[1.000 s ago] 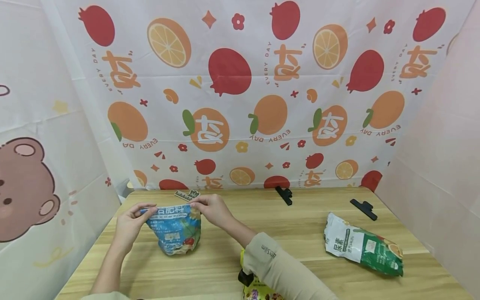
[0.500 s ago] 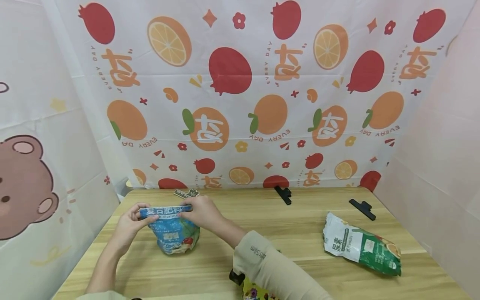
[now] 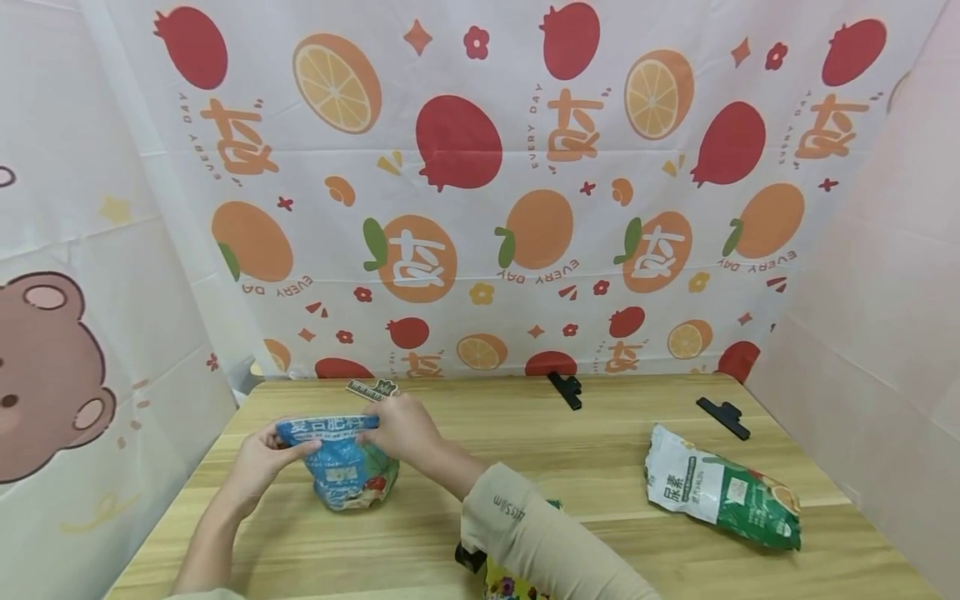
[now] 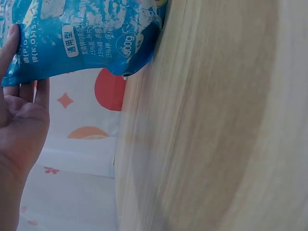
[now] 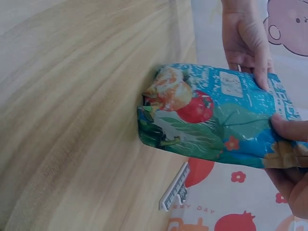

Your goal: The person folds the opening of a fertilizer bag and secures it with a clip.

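A blue plastic fertilizer bag with vegetable pictures stands upright on the left of the table. My left hand pinches its upper left edge, thumb on the front and fingers behind. At the upper right edge my right hand pinches it the same way. In the left wrist view the left hand has its thumb on the front of the bag. The right wrist view shows both hands at the top end of the bag, whose base touches the table.
Behind the bag lies a flat piano-patterned clip. Two black clips lie farther right. A green and white bag lies at right. Under my right sleeve is a partly hidden yellow bag with a black clip.
Both hands have shifted slightly down and left at the bag's top. The top edge has tipped toward me, showing more of its printed front. The bag's base stays in place.
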{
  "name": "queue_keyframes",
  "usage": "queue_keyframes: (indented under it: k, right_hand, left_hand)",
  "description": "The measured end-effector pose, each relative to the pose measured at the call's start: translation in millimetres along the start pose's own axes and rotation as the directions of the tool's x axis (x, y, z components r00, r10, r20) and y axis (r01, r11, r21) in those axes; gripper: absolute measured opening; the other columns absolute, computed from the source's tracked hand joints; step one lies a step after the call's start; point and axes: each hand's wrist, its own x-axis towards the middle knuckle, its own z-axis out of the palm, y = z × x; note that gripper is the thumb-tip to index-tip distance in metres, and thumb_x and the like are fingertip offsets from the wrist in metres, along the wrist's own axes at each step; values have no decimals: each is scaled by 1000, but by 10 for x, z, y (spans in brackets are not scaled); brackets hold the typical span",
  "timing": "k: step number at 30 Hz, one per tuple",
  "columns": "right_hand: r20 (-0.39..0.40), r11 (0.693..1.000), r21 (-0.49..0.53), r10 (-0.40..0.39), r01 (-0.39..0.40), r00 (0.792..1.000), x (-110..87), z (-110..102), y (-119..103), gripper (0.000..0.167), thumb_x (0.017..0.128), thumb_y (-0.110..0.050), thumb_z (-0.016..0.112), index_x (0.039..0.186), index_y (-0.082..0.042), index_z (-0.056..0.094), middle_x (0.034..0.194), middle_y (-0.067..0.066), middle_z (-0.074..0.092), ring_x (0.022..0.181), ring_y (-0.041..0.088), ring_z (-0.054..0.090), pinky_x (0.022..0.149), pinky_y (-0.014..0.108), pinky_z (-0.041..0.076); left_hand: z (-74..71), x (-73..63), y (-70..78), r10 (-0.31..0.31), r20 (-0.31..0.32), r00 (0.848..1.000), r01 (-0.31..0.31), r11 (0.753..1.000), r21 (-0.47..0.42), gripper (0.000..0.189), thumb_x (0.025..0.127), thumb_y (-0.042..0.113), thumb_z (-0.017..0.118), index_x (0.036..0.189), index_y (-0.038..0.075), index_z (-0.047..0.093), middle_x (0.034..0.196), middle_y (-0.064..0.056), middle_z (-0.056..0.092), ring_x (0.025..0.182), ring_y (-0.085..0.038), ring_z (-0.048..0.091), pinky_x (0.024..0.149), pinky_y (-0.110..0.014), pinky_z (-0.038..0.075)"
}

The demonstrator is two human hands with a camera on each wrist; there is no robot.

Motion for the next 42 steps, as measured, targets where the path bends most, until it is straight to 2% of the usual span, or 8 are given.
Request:
queue_keyframes:
  k: [12, 17, 23, 27, 32, 34, 37, 42]
  right_hand:
    - [-120, 998, -19, -54, 53, 991, -39, 50, 10, 20, 75, -29, 77, 92, -18, 75, 86, -10, 69, 64, -12, 49, 54, 3, 36]
    - [-100, 997, -32, -70, 67, 992, -43, 42, -7, 17, 76, -29, 76, 89, -18, 75, 79, -12, 68, 60, -10, 47, 51, 5, 35]
    - [-32, 991, -128, -45, 41, 998, -26, -24, -81, 17, 79, -32, 73, 91, -20, 72, 80, -14, 65, 67, -4, 50, 60, 10, 38]
    - [11, 961, -267, -71, 71, 997, -12, -82, -151, 15, 81, -34, 71, 93, -24, 70, 83, -15, 64, 76, -1, 53, 67, 16, 38]
    - [67, 900, -418, -105, 124, 992, 20, -94, -227, 17, 83, -39, 67, 96, -28, 66, 81, -16, 62, 64, -1, 51, 51, 17, 37]
    - [92, 882, -453, -99, 130, 991, 32, -85, -252, 20, 83, -42, 66, 98, -28, 65, 79, -16, 60, 58, -1, 48, 44, 18, 35]
    - [117, 876, -467, -75, 122, 990, 40, -66, -276, 22, 82, -45, 65, 97, -29, 63, 72, -15, 56, 52, 2, 43, 39, 20, 33]
    - [73, 879, -459, -106, 128, 992, 30, -23, -246, 17, 82, -44, 66, 85, -28, 63, 59, -14, 48, 47, 3, 36, 36, 20, 29]
  left_hand:
    - [34, 14, -7, -7, -49, 999, 9, 1000, 28, 12, 83, 5, 68, 94, 11, 66, 80, 6, 67, 75, -5, 60, 70, -16, 46]
    - [-45, -1, 98, -37, 14, 999, 35, 991, 127, 18, 85, 13, 67, 100, 3, 63, 81, 5, 66, 76, -8, 60, 69, -20, 47]
    - [-120, 29, 332, 51, 122, 991, -85, 950, 299, 26, 84, 17, 68, 101, -2, 63, 90, -3, 64, 75, -13, 58, 64, -27, 49]
    - [-62, 71, 525, 72, 210, 975, -170, 853, 493, 27, 79, 22, 74, 97, 4, 67, 89, -2, 64, 74, -12, 58, 62, -28, 49]
    - [83, 111, 736, 134, 363, 922, -366, 605, 707, 22, 71, 20, 79, 89, 13, 70, 79, 5, 65, 70, -11, 60, 60, -33, 49]
    - [132, 121, 778, 155, 401, 903, -418, 537, 733, 22, 69, 16, 79, 89, 13, 70, 79, 6, 65, 70, -13, 60, 60, -35, 49]
    - [178, 130, 794, 162, 430, 888, -450, 494, 744, 25, 68, 12, 79, 91, 12, 70, 81, 3, 66, 72, -16, 61, 61, -37, 50]
    - [212, 136, 764, 159, 416, 895, -437, 497, 750, 23, 68, 11, 80, 89, 12, 70, 79, 3, 66, 70, -15, 61, 59, -36, 49]
